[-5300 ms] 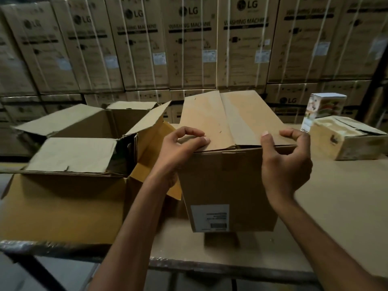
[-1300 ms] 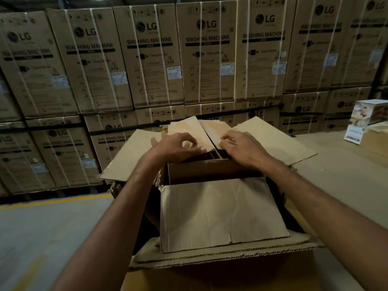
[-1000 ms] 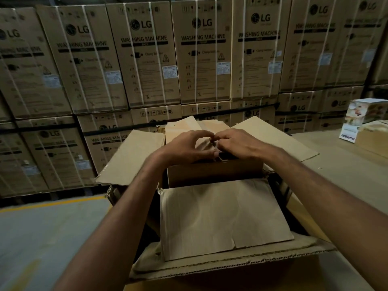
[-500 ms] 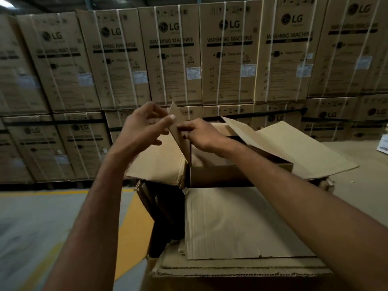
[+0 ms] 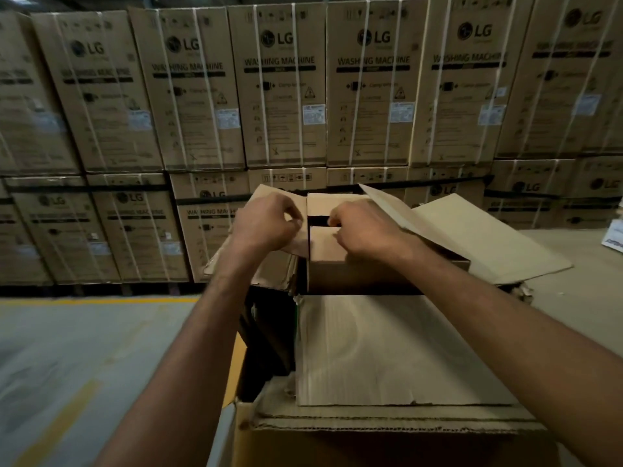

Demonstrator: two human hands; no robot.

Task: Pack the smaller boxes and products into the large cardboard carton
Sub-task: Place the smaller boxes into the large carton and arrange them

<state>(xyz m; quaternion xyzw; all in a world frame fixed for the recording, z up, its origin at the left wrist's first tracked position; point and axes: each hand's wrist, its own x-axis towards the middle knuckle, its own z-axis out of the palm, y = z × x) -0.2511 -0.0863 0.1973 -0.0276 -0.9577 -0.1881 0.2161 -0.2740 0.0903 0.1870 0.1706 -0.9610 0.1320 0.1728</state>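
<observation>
A smaller brown box (image 5: 340, 264) stands inside the large cardboard carton (image 5: 387, 429), at its far end, with its top flaps partly open. My left hand (image 5: 266, 224) pinches the box's left top flap (image 5: 296, 203). My right hand (image 5: 364, 230) grips the near top flap at the middle of the box. The carton's near flap (image 5: 387, 352) lies folded inward in front of the box. Its right flap (image 5: 478, 244) hangs outward. What is inside the small box is hidden.
A wall of stacked, strapped washing machine cartons (image 5: 283, 89) fills the background. Grey floor with a yellow line (image 5: 101, 299) lies to the left. The table top (image 5: 573, 298) runs to the right, with a white product box (image 5: 615, 235) at the frame's edge.
Both hands have dropped from holding a raised flap to pressing the small box's top flaps lower. The view has swung slightly left.
</observation>
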